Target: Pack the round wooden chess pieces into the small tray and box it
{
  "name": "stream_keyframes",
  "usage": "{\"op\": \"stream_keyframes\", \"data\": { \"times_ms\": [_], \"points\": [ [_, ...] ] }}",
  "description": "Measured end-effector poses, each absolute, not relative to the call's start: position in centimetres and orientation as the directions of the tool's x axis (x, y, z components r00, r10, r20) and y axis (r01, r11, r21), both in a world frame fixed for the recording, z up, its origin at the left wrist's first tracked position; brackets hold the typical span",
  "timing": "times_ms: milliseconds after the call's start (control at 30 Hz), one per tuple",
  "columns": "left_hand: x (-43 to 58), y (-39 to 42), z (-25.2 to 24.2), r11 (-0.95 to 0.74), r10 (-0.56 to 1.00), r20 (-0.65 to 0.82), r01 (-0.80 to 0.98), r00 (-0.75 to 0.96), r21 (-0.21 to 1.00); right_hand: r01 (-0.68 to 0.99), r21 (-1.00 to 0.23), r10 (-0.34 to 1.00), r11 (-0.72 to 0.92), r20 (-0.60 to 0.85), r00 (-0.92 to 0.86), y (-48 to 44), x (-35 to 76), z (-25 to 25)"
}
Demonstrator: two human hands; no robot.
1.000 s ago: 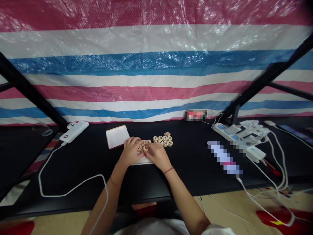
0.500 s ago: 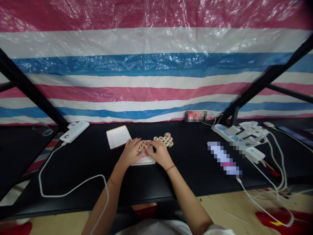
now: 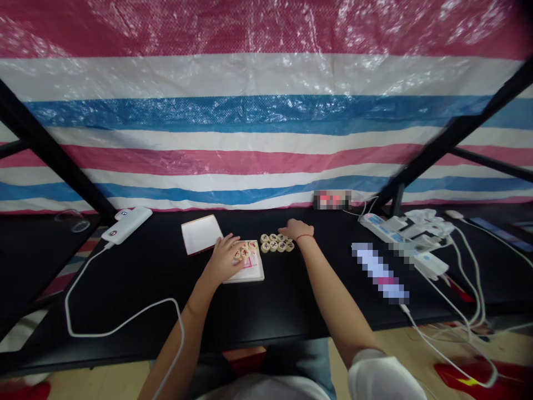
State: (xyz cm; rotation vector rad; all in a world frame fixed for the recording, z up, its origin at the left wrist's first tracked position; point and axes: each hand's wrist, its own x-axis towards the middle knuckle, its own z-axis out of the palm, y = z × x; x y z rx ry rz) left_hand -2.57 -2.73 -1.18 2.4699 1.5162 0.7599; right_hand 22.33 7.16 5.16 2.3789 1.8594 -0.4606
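Observation:
A shallow white box holds several round xiangqi pieces with red characters. My left hand rests over the box's left side, fingers apart and touching the pieces there. Right of the box, several round pieces with dark characters stand close together in two rows. My right hand is at the back right end of these rows, its fingers curled together. What its fingertips grip, if anything, is hidden.
An open white box lid lies behind left of the box. A white power bank with a cable is at the left. A power strip with plugs and a blurred phone are on the right.
My right hand has left the box and moved right to the dark-character pieces, which now form neater rows. The red-character piece on top of them is no longer visible. My left hand has barely moved.

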Motion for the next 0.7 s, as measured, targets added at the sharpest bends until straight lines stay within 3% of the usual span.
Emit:
{"op": "stream_keyframes", "data": {
  "times_ms": [233,267,333,400,467,567,700],
  "points": [
    [-2.5,-2.3,0.1,-0.564,0.765,0.573,0.735,0.294,0.375,0.961,-0.183,0.963,-0.209,-0.212,0.169,7.1,22.2,5.8],
    [-2.4,-2.1,0.4,-0.563,0.762,0.587,0.728,0.273,0.392,0.960,-0.217,0.973,-0.179,-0.186,0.139,6.7,22.1,6.0],
    [-2.1,-1.8,1.2,-0.557,0.773,0.585,0.704,0.245,0.441,0.915,-0.401,0.994,-0.037,-0.109,-0.007,5.4,21.7,6.1],
    [-1.4,-1.4,1.9,-0.565,0.792,0.550,0.659,0.265,0.496,0.724,-0.671,0.979,0.157,0.012,-0.201,3.7,20.9,5.8],
    [-0.6,-1.2,2.3,-0.578,0.805,0.504,0.610,0.313,0.542,0.487,-0.843,0.949,0.230,0.084,-0.302,2.0,20.1,5.0],
    [0.5,-1.3,2.2,-0.581,0.813,0.456,0.567,0.363,0.584,0.262,-0.947,0.942,0.187,0.098,-0.321,0.1,19.1,3.5],
    [1.1,-1.8,2.0,-0.587,0.808,0.465,0.562,0.361,0.583,0.116,-0.982,0.957,0.147,0.112,-0.268,-0.8,18.8,1.9]
  ]
}}
